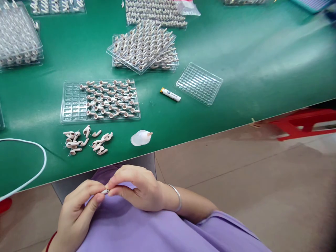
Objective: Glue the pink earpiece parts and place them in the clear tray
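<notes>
Both of my hands are in my lap, below the green table's front edge (199, 134). My left hand (76, 213) and my right hand (136, 187) pinch one small white part (105, 191) between their fingertips. On the table just above them lies a loose pile of small pinkish plastic parts (86, 141). Behind the pile is a clear tray (70, 103), its right portion filled with the same parts. A small translucent white cap-like piece (140, 137) rests near the table edge.
A stack of full trays (143, 49) stands at the table's middle, and more stacks at the far left (18, 35) and back. An empty clear tray (199, 83), a white lighter (170, 94), a white cable (39, 168) and a red stool (301, 122) are around.
</notes>
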`<action>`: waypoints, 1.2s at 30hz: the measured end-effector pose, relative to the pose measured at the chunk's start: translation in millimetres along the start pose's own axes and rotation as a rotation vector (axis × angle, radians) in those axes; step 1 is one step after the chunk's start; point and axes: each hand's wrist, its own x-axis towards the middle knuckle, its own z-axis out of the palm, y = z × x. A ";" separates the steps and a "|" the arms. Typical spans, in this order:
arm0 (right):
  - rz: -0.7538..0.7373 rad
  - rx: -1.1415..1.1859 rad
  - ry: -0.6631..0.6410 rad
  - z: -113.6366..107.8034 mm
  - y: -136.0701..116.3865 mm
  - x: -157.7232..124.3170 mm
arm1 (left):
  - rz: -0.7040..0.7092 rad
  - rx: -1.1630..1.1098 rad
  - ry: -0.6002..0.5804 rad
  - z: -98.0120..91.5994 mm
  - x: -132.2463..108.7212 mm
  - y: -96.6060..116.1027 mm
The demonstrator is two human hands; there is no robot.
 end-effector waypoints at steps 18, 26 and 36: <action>-0.158 -0.137 0.065 9.6 6.9 -6.4 | -0.307 -0.254 -0.001 6.8 2.7 -2.4; -0.175 -0.100 0.035 3.9 4.0 -6.1 | -0.397 -0.367 0.032 8.1 -3.3 -13.6; -0.169 -0.126 0.087 4.4 7.5 -9.9 | -0.376 -0.327 0.035 7.5 -3.7 -11.1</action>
